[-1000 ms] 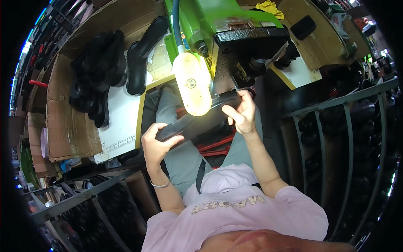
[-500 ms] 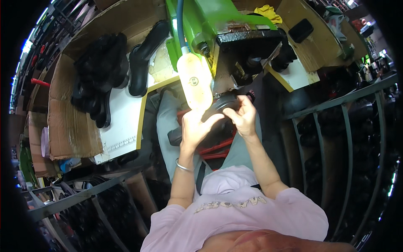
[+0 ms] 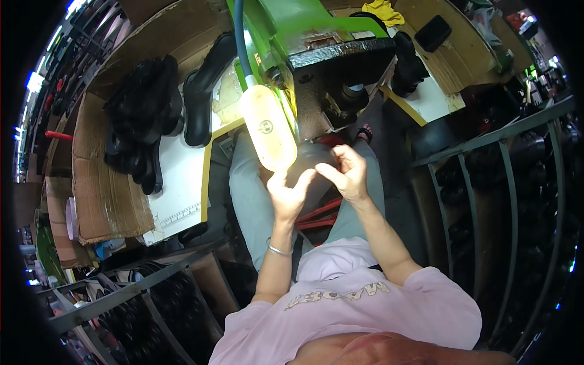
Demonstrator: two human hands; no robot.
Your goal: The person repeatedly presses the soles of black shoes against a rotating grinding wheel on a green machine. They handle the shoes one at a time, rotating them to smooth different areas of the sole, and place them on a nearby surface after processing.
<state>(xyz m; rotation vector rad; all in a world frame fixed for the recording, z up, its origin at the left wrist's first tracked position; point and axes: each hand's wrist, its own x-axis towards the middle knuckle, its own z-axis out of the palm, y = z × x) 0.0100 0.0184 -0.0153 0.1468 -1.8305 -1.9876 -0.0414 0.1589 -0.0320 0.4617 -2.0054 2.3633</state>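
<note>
A black shoe (image 3: 315, 159), smeared by motion, is between my hands just below the green machine (image 3: 340, 36). My left hand (image 3: 288, 196) grips its near left side with the thumb raised; the other fingers are partly hidden in the glare of the lamp. On the right side, my right hand (image 3: 348, 175) has thumb and fingers curled at the shoe's edge. The bright oval lamp (image 3: 267, 129) hangs directly above my left hand. Behind the shoe is the machine's dark head (image 3: 340, 67).
Black shoes (image 3: 146, 109) are piled on the white left table (image 3: 176, 201) inside a cardboard screen (image 3: 109, 201). Another black shoe (image 3: 409, 67) stands right of the machine, near a yellow cloth (image 3: 383, 12). Metal racks (image 3: 502, 194) with dark footwear flank me on both sides.
The shoe has turned in my hands and is more blurred. My left hand has shifted right and slightly lower; the fingers of my right hand have loosened a little. The view has shifted slightly.
</note>
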